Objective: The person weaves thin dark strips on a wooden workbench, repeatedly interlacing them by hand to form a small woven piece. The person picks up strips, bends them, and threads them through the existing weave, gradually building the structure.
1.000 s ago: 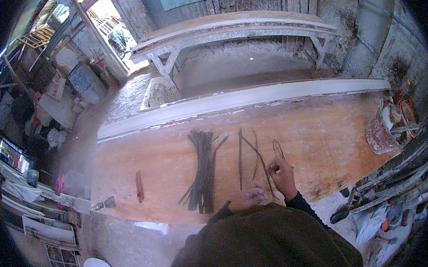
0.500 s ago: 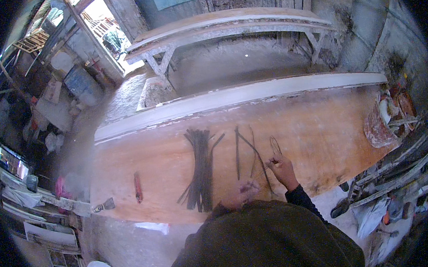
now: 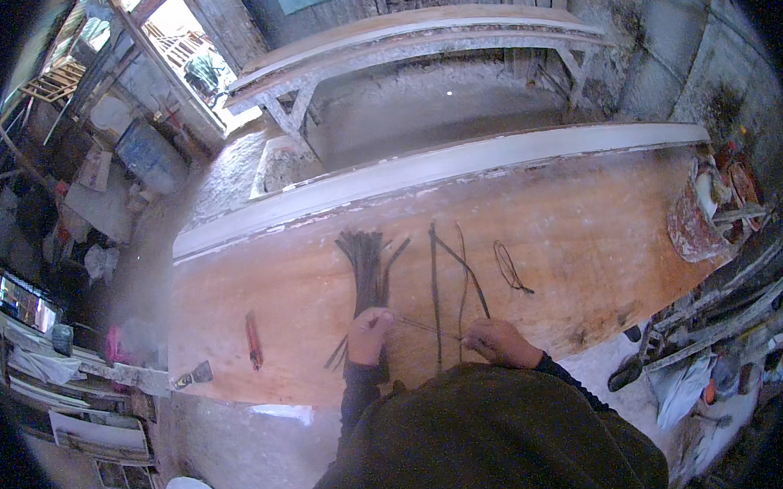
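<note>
My left hand (image 3: 369, 331) is closed over the lower part of a bundle of dark strips (image 3: 369, 262). It pinches one end of a thin dark strand (image 3: 422, 323). The strand runs taut across to my right hand (image 3: 501, 342), whose fingers are also closed on it. Between my hands a straight loose strip (image 3: 435, 282) lies on the wooden tabletop (image 3: 585, 225). To its right are a slanting strip (image 3: 461, 263) and a thin curved strand (image 3: 463, 307). Beyond my right hand rests a looped piece of thin strand (image 3: 508, 267).
A red utility knife (image 3: 253, 340) and a scraper (image 3: 193, 375) lie at the left. A stained bucket (image 3: 698, 215) stands at the right end. A long white board (image 3: 441, 173) edges the far side, with a long bench (image 3: 416, 44) behind it.
My left hand has moved left and forward onto the bundle. The right hand has come down, leaving the looped strand on the table. A strand now stretches between my hands.
</note>
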The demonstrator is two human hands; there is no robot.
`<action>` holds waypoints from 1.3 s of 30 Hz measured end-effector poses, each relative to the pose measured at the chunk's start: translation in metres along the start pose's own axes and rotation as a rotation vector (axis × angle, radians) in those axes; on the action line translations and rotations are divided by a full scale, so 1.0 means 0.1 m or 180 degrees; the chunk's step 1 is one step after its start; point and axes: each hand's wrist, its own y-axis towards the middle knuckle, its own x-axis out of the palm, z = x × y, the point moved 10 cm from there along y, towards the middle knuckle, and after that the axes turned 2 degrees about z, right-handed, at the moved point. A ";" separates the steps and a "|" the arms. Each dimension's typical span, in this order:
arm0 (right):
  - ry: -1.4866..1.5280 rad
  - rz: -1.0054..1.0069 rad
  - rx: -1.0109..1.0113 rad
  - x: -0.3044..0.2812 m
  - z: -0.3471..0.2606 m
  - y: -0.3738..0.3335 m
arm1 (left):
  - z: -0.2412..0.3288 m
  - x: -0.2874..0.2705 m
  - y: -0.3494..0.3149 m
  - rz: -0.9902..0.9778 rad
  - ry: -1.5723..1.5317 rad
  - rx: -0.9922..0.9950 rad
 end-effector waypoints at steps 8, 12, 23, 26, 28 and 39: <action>0.0184 0.0282 -0.0121 -0.06 -0.17 -0.08 | -0.17 0.26 0.23 0.0110 0.0676 0.0234; -0.0427 -0.0052 0.0296 -0.11 0.28 -0.26 | -0.10 0.50 0.28 0.0057 0.0934 0.0596; -0.1800 0.1064 0.1707 -0.82 1.24 -0.62 | -0.35 1.51 -0.08 -0.1268 0.2227 0.0657; -0.1778 0.1192 0.2154 -0.88 1.29 -0.70 | -0.37 1.54 -0.09 -0.1139 0.2358 0.0955; -0.1678 0.1296 0.2454 -0.94 1.25 -0.72 | -0.36 1.52 -0.09 -0.0980 0.2348 0.1212; -0.0987 0.1003 0.1769 -0.62 1.04 -0.43 | -0.69 1.57 0.00 -0.0925 0.2529 0.0965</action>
